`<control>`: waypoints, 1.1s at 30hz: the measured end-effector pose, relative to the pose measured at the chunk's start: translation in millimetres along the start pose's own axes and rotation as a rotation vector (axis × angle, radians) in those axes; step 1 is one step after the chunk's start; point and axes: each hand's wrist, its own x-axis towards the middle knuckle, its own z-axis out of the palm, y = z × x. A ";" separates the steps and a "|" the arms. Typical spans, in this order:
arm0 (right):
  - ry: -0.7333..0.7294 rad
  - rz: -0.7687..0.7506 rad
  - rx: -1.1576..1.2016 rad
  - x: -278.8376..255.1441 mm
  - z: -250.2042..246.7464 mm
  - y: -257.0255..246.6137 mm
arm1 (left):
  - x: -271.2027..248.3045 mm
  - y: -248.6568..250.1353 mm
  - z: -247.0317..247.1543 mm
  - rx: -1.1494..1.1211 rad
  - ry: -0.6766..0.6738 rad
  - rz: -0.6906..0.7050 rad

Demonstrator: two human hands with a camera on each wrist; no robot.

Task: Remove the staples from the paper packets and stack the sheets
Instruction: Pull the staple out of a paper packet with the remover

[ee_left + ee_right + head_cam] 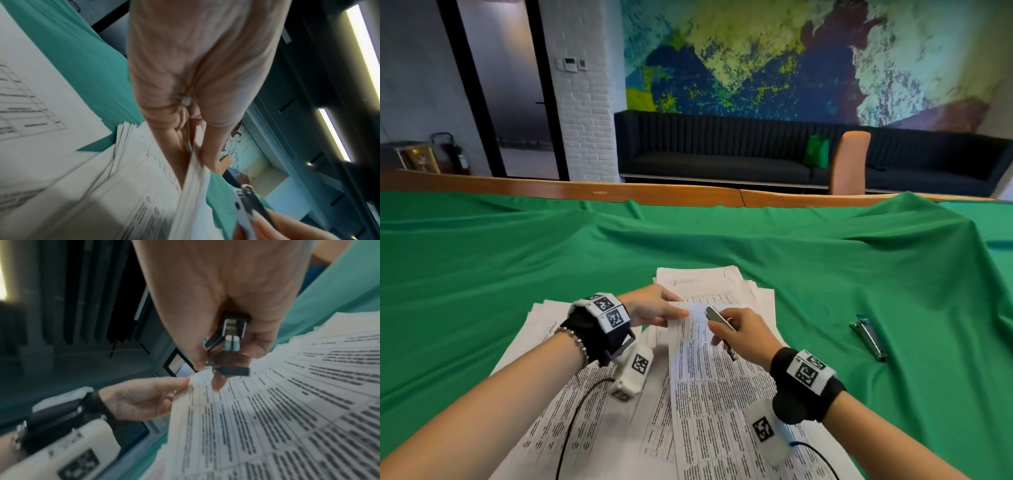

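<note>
A printed paper packet [709, 370] is lifted above the loose sheets, and my left hand [654, 308] pinches its top left corner between thumb and fingers. My right hand [739, 334] grips a metal staple remover [717, 317] whose tip sits at that same top edge, just right of the left fingertips. In the right wrist view the staple remover [226, 340] points down at the packet [277, 410], with the left hand [144, 395] holding the corner. The left wrist view shows the left hand [191, 91] clamping the packet's edge [191, 178] and the staple remover [248, 204] nearby. The staple itself is hidden.
Loose printed sheets [571, 404] lie spread on the green tablecloth [482, 274], with another stack of sheets [709, 281] behind the hands. A metal stapler [868, 337] lies on the cloth to the right. The cloth bunches into a ridge at the far right.
</note>
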 end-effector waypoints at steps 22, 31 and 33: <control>0.028 -0.064 -0.136 -0.8 8.5 2.8 | -1.6 -5.6 37.9 -0.072 0.200 0.006; 0.071 -0.088 -0.233 0.4 12.6 0.8 | -6.7 2.4 49.5 0.036 0.298 0.026; 0.084 -0.084 -0.247 0.6 11.2 1.1 | -7.1 2.9 48.5 0.042 0.302 0.019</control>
